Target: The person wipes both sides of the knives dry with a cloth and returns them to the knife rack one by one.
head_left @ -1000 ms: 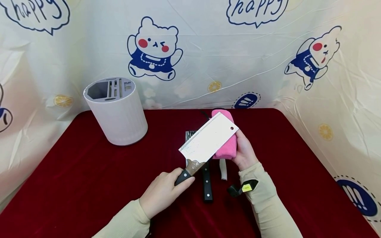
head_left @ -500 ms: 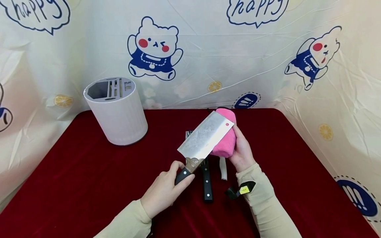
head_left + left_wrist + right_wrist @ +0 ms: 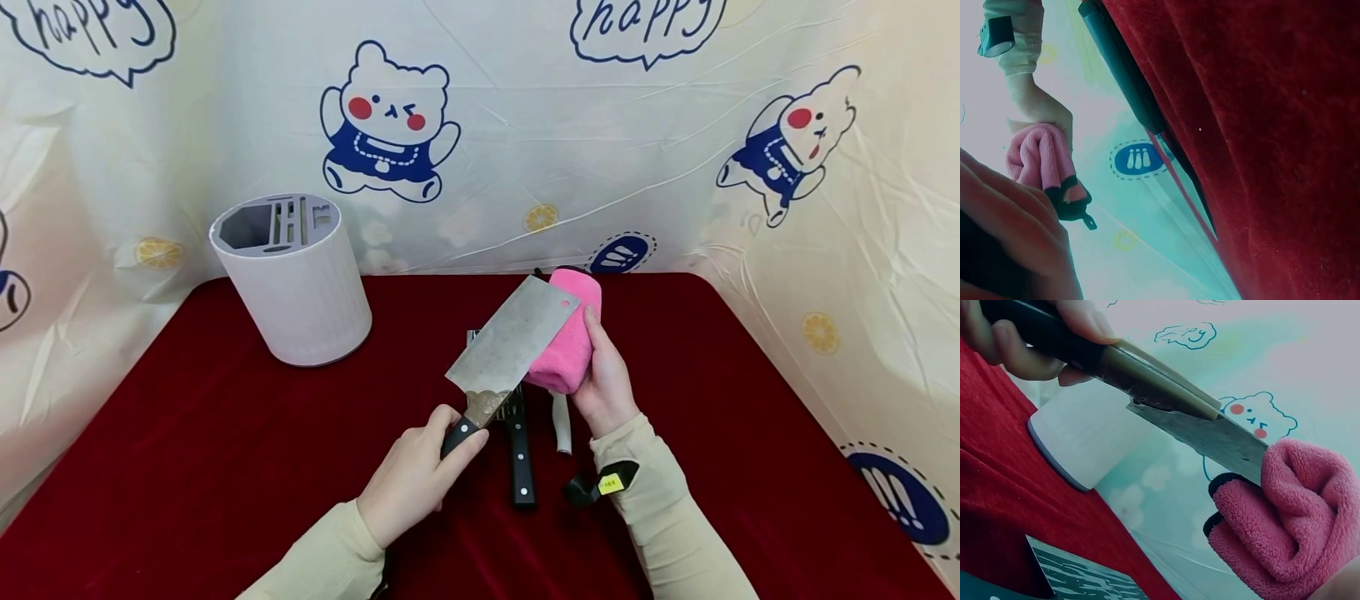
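My left hand (image 3: 412, 475) grips the black riveted handle of a cleaver (image 3: 513, 333), its broad blade raised above the table and slanting away to the upper right. A folded pink towel (image 3: 567, 354) is held in my right hand (image 3: 607, 383) against the blade's right side, near the hole. In the right wrist view the towel (image 3: 1310, 512) wraps over the edge of the blade (image 3: 1235, 450). Beneath the cleaver lies a black-handled knife (image 3: 522, 467), partly covered. Beside it shows a white handle (image 3: 561, 425), its other end hidden under the towel.
A white round knife block (image 3: 300, 300) with slots in its top stands at the back left of the red-clothed table (image 3: 225, 467). A dark-and-white patterned blade (image 3: 1079, 578) lies on the cloth below. Behind hangs a printed curtain (image 3: 487, 150).
The cleaver has tilted, its blade turning from bright white to grey, and its far end has shifted left. My right hand has moved slightly left and up with the towel.
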